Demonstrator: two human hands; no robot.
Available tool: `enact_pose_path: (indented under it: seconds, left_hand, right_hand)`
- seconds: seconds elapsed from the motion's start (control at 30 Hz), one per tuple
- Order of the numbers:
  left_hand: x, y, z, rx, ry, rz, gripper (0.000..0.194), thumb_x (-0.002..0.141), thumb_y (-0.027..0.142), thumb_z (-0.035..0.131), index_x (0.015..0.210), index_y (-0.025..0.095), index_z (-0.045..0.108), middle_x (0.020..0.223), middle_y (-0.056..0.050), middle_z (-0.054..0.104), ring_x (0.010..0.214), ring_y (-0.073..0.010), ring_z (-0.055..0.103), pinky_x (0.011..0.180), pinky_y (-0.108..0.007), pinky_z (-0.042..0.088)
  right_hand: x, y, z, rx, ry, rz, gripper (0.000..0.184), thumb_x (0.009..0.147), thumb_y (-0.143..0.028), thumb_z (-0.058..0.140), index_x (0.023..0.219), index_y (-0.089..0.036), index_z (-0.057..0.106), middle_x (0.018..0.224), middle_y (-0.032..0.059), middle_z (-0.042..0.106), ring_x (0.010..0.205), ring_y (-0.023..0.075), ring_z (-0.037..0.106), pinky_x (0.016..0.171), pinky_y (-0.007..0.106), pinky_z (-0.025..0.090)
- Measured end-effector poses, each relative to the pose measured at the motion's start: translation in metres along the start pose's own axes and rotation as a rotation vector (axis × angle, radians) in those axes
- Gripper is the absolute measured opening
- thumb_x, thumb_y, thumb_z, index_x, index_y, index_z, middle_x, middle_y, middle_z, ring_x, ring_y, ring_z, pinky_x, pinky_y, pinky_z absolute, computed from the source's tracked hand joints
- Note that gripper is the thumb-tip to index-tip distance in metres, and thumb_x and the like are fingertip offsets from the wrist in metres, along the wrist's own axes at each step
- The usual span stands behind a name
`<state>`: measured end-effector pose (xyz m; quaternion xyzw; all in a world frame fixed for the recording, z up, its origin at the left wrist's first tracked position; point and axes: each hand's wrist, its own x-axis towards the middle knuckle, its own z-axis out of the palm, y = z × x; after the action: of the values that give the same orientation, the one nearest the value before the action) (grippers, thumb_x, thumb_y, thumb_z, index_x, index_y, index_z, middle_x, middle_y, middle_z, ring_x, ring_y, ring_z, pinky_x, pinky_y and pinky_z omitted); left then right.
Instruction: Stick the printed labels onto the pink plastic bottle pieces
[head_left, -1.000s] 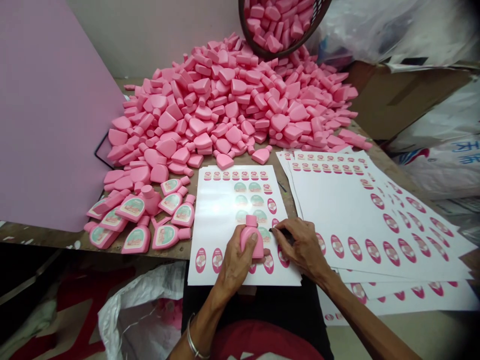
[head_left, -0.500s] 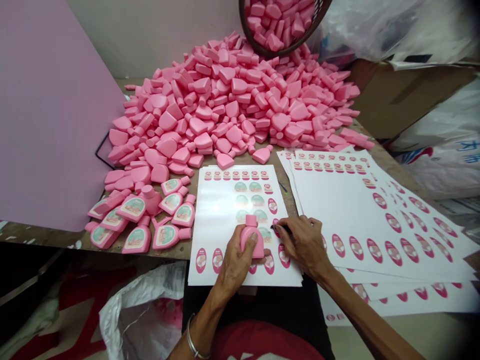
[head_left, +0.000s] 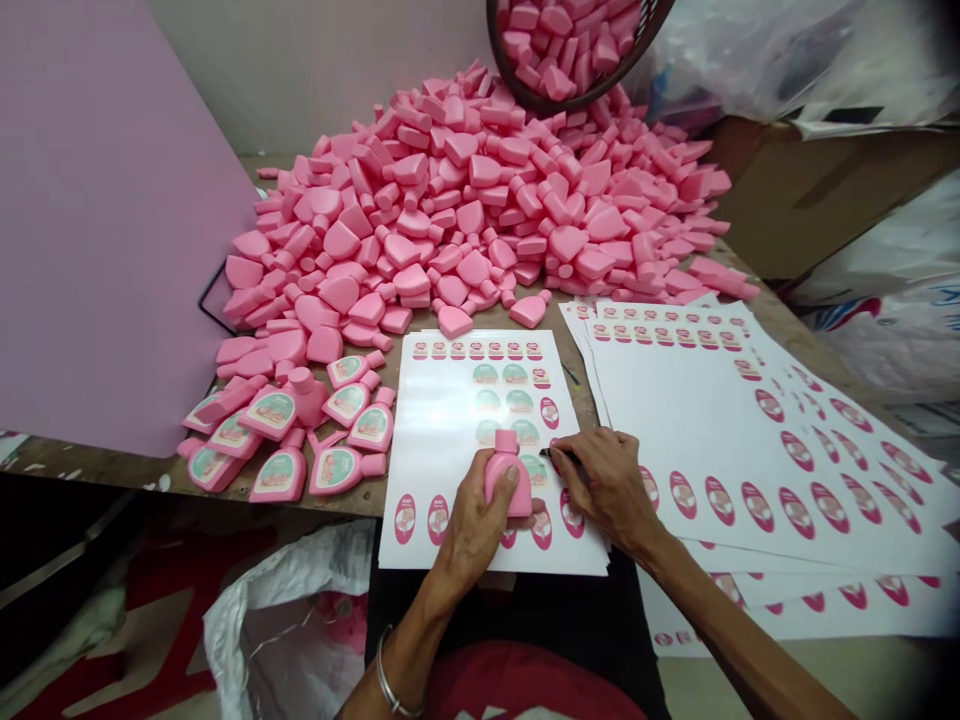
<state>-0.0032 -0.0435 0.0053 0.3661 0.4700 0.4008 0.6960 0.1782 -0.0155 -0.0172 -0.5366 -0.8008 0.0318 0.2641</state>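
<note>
My left hand (head_left: 480, 515) is closed around a small pink plastic bottle (head_left: 511, 487), held upright with its cap pointing away from me. The side facing me is plain, with no label. Beneath it lies a white sticker sheet (head_left: 442, 440) with green half-round, pink oval and small square stickers. My right hand (head_left: 607, 485) pinches a thin dark pointed tool (head_left: 551, 455); its exact kind is mostly hidden by the fingers. The tool's tip is at the edge of a green sticker (head_left: 536, 470), just right of the bottle. Whether it touches the sticker, I cannot tell.
A large heap of pink bottles (head_left: 465, 210) covers the back of the table, below a tipped basket (head_left: 517, 90). Labelled bottles (head_left: 277, 475) lie at left by a pink panel (head_left: 112, 230). More sticker sheets (head_left: 675, 400) overlap at right. An open white sack (head_left: 247, 610) stands below.
The view has shifted slightly, so the scene sits a little farther right. Against the sheet, the tool's tip has moved slightly left along the green sticker. The bottle stays in my left hand.
</note>
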Motion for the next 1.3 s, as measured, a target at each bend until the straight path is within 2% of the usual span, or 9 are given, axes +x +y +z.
enact_pose_path:
  seconds: [0.27,0.53,0.77,0.9,1.1,1.23,1.3]
  left_hand:
    - [0.000,0.001,0.000,-0.001,0.007,-0.017,0.036,0.088,0.047,0.048,0.110,0.018,0.044,0.095,-0.005,0.053,0.074,-0.0208,0.070,0.063,-0.031,0.059]
    - [-0.001,0.002,0.001,0.005,0.006,-0.017,0.036,0.088,0.047,0.049,0.110,0.018,0.044,0.100,-0.007,0.053,0.075,-0.0207,0.070,0.063,-0.031,0.059]
    - [0.000,0.000,0.000,0.003,0.004,-0.012,0.039,0.088,0.047,0.049,0.113,0.018,0.045,0.098,-0.007,0.054,0.076,-0.0210,0.070,0.063,-0.031,0.059]
    - [0.000,-0.002,-0.001,-0.010,-0.007,0.013,0.039,0.088,0.047,0.049,0.114,0.018,0.046,0.106,-0.009,0.055,0.077,-0.0210,0.070,0.063,-0.031,0.059]
    - [0.000,-0.002,-0.001,-0.029,-0.004,-0.003,0.040,0.087,0.047,0.051,0.114,0.018,0.047,0.119,-0.013,0.054,0.077,-0.0207,0.071,0.064,-0.031,0.060]
    - [0.000,-0.001,-0.002,-0.054,-0.011,0.009,0.040,0.086,0.048,0.053,0.114,0.020,0.049,0.128,-0.012,0.051,0.077,-0.0195,0.071,0.065,-0.031,0.060]
    - [-0.001,0.001,-0.003,-0.070,-0.012,0.007,0.039,0.085,0.048,0.054,0.111,0.019,0.050,0.129,-0.012,0.050,0.077,-0.0194,0.071,0.066,-0.030,0.060]
  right_hand:
    - [0.006,0.010,0.001,0.069,-0.131,-0.071,0.014,0.091,-0.022,0.047,0.083,-0.020,0.059,0.074,0.0014,0.061,0.074,0.0165,0.051,0.077,0.036,0.027]
    - [0.009,0.013,-0.003,0.214,-0.167,-0.021,0.012,0.092,-0.023,0.047,0.085,-0.021,0.057,0.079,0.0012,0.062,0.077,0.0167,0.052,0.078,0.036,0.029]
    - [0.010,0.010,-0.001,0.064,-0.134,-0.077,0.014,0.092,-0.024,0.046,0.085,-0.020,0.058,0.077,0.0013,0.063,0.076,0.0175,0.053,0.078,0.038,0.027]
    - [0.012,0.010,0.001,0.114,-0.136,-0.077,0.011,0.089,-0.028,0.052,0.084,-0.020,0.058,0.076,0.0014,0.064,0.074,0.0175,0.053,0.078,0.037,0.029]
    - [0.012,0.012,0.005,0.166,-0.022,-0.091,0.015,0.082,-0.033,0.063,0.079,-0.020,0.056,0.071,0.0010,0.063,0.068,0.0164,0.052,0.075,0.036,0.032]
    - [0.010,0.014,-0.002,0.149,0.034,-0.136,0.012,0.084,-0.031,0.062,0.082,-0.021,0.057,0.073,0.0012,0.064,0.069,0.0170,0.053,0.078,0.037,0.032]
    - [0.010,0.015,-0.008,0.099,0.039,-0.102,0.008,0.087,-0.029,0.057,0.088,-0.021,0.057,0.079,0.0028,0.066,0.075,0.0186,0.053,0.081,0.039,0.030]
